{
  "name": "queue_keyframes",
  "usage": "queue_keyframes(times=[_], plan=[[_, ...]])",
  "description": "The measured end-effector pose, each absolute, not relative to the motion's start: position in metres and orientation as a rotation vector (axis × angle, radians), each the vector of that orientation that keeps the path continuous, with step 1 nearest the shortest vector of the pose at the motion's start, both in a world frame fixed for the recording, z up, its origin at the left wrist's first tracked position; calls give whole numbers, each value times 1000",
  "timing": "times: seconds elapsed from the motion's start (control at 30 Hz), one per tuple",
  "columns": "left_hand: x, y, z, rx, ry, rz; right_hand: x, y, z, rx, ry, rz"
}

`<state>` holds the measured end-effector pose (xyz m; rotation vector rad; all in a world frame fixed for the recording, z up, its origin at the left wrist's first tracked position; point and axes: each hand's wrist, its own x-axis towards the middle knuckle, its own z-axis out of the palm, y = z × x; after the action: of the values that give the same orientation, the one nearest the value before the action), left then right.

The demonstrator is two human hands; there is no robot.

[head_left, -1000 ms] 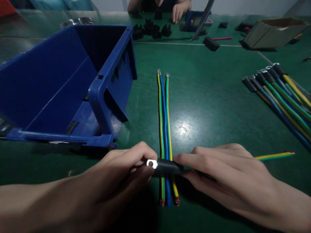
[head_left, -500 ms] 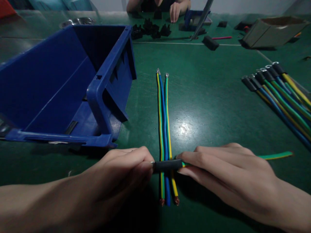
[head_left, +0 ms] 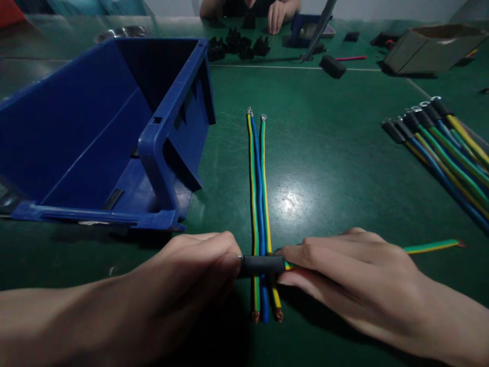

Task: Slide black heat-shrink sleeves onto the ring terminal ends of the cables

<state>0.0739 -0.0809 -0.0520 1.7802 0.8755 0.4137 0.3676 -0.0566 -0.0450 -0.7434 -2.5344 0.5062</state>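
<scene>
Fingers gripping: left hand metal end, right hand green-yellow wire; black sleeve between.

Your left hand pinches a metal tip, mostly hidden by the fingers, at one end of a black sleeve. Your right hand grips the green-and-yellow wire leaving the sleeve's other end; bare copper shows beyond your knuckles. Sleeve lies crosswise over three wires, one blue, two green-and-yellow, ring ends away from you; contact unclear. Blue bin on your left, a few dark pieces inside. To your right on the green table, a row of black-sleeved wires. Far side: black parts near a co-worker's hand; cardboard box farther right.
</scene>
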Motion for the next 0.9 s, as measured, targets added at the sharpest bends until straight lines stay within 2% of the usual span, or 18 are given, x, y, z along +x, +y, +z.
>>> queue_keyframes(times=[0.17,0.37,0.9], plan=[[82,-76,-35,1773,881,351,366,-57,-47,-749,-2504,333],[86,-73,-32,1753,887,346,367,-58,-46,-800,-2512,398],[84,-75,-33,1777,857,410,371,-56,-46,-666,-2615,286]])
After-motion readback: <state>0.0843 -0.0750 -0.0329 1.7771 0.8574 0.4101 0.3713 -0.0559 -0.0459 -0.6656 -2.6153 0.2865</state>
